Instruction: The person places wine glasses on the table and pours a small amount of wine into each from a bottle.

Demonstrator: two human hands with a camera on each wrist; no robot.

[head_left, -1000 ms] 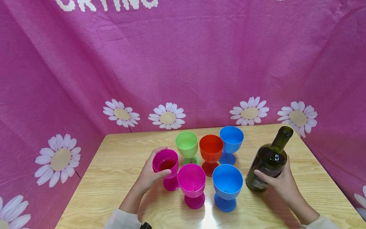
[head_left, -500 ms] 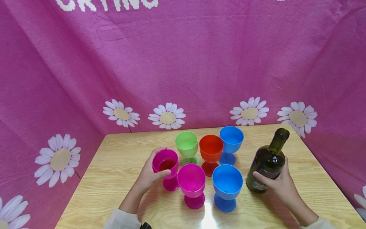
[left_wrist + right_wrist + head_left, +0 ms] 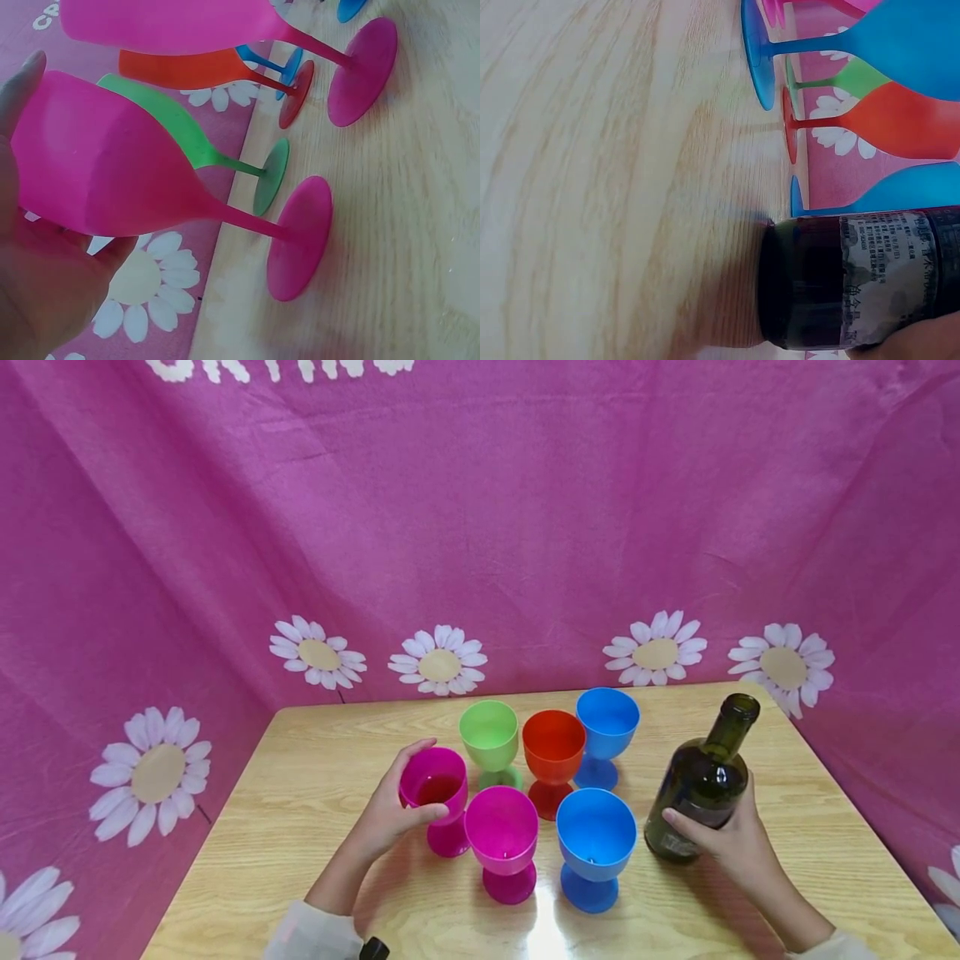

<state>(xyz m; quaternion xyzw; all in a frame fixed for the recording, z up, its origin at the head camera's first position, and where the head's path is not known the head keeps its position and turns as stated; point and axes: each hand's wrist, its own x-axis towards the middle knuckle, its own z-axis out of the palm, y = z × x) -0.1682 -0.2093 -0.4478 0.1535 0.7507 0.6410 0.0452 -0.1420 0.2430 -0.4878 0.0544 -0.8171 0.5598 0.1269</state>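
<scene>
Curtained booth (image 3: 112, 568), magenta drapes (image 3: 480, 527) on three sides (daisy pattern (image 3: 439, 665)), table (image 3: 247, 860)

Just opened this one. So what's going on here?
A person has both hands busy at a wooden table. The left hand holds a pink goblet with some red liquid in it; the right hand grips a dark green bottle, mouth up, so nothing is being poured. Between the hands stand a second pink goblet, a green goblet, a red goblet, a near blue goblet and a far blue goblet.
</scene>
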